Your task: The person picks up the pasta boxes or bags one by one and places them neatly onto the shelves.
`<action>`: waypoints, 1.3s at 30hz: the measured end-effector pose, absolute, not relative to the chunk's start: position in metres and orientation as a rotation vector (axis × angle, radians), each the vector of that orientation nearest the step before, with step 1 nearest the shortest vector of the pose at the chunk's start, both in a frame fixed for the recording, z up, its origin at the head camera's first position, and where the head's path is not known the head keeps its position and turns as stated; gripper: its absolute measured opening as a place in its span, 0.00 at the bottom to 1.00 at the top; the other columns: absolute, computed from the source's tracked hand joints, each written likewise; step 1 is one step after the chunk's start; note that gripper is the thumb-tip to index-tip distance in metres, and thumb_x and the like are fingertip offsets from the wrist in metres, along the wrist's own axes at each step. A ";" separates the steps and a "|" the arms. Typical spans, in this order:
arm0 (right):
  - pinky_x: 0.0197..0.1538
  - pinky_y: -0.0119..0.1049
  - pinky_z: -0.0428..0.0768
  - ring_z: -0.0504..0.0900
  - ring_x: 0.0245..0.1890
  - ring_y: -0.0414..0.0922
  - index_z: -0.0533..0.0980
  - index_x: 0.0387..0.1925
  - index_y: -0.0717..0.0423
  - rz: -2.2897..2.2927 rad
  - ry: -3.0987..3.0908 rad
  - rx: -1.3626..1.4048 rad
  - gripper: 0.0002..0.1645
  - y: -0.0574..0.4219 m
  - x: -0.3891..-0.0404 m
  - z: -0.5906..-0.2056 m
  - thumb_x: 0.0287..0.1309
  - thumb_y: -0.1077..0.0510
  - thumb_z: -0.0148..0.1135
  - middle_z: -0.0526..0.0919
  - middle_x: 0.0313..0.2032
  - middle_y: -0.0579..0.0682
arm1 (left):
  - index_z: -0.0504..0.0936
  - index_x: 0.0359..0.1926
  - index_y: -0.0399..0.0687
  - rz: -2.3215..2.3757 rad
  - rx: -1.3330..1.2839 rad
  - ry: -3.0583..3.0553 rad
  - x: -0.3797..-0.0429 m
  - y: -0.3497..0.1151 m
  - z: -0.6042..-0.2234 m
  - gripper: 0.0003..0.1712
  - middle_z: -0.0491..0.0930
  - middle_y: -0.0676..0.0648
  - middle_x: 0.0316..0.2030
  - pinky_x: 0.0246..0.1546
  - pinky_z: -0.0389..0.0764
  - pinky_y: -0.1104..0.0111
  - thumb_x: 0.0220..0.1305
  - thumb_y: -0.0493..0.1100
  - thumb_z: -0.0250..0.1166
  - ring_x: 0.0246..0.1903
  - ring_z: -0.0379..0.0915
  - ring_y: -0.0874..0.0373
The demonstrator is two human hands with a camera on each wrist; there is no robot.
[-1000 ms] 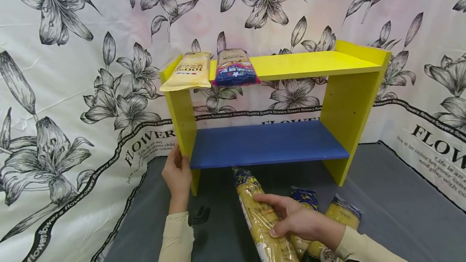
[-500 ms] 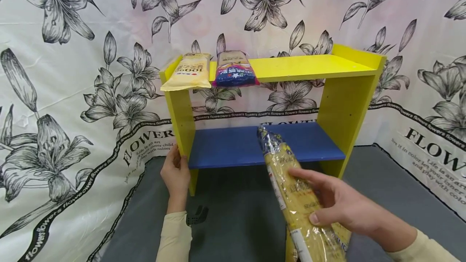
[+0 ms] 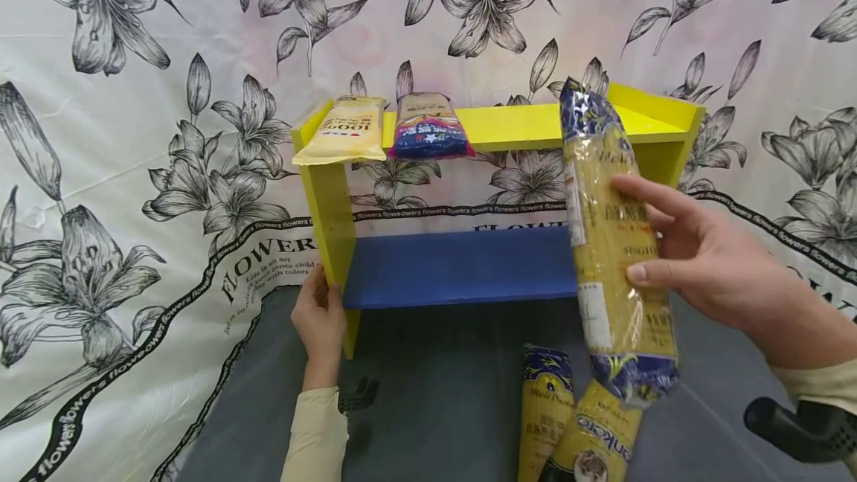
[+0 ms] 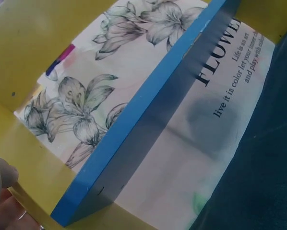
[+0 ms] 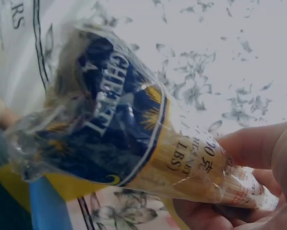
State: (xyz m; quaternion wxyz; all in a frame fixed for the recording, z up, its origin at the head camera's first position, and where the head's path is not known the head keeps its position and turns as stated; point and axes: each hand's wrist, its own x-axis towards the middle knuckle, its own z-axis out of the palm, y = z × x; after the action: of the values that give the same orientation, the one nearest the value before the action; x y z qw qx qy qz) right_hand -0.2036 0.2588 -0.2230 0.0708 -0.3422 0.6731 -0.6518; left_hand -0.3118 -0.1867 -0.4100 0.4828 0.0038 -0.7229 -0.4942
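Right hand [image 3: 723, 266] grips long, clear-plastic packet [image 3: 592, 233], three o'clock, yellow spaghetti [image 3: 626, 326] inside, left hand [image 3: 320, 318] pinches boxy yellow-and-blue shelf [image 3: 455, 266]

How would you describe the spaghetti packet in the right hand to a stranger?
Find the yellow shelf unit. In front of its right side, the right hand holds a golden spaghetti packet with blue ends. Two other packets lie on the table; only this one is held.
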 end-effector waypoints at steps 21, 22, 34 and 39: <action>0.39 0.33 0.86 0.75 0.56 0.44 0.55 0.79 0.30 -2.182 2.072 -0.217 0.52 0.186 -0.330 -0.097 0.64 0.72 0.61 0.54 0.78 0.42 | 0.81 0.61 0.35 -1.213 -0.015 -1.736 -0.316 -0.188 -0.411 0.24 0.86 0.31 0.51 0.44 0.86 0.46 0.64 0.25 0.64 0.48 0.86 0.37; 0.39 0.32 0.86 0.75 0.57 0.44 0.55 0.79 0.30 -2.173 2.070 -0.197 0.51 0.183 -0.333 -0.095 0.65 0.71 0.61 0.50 0.80 0.42 | 0.81 0.61 0.35 -1.213 -0.017 -1.733 -0.316 -0.188 -0.411 0.24 0.86 0.31 0.51 0.45 0.86 0.47 0.64 0.25 0.64 0.48 0.86 0.37; 0.41 0.28 0.83 0.77 0.50 0.41 0.41 0.81 0.25 -1.753 2.357 -0.204 0.48 0.172 -0.339 -0.083 0.74 0.56 0.55 0.53 0.78 0.50 | 0.81 0.60 0.33 -1.179 -0.012 -1.732 -0.314 -0.187 -0.408 0.23 0.86 0.30 0.50 0.44 0.87 0.46 0.64 0.26 0.64 0.47 0.86 0.36; 0.38 0.29 0.79 0.74 0.50 0.43 0.42 0.82 0.31 -1.635 2.515 -0.226 0.47 0.179 -0.331 -0.087 0.73 0.50 0.56 0.68 0.59 0.43 | 0.80 0.61 0.32 -1.194 -0.018 -1.743 -0.313 -0.188 -0.410 0.22 0.85 0.30 0.51 0.45 0.86 0.47 0.65 0.27 0.64 0.48 0.86 0.36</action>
State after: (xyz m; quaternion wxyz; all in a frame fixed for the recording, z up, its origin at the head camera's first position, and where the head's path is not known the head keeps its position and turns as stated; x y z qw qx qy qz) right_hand -0.3310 0.1792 -0.0869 0.0663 -0.0749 0.8342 -0.5424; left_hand -0.3134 -0.1880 -0.4098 0.4920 -0.0074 -0.7181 -0.4921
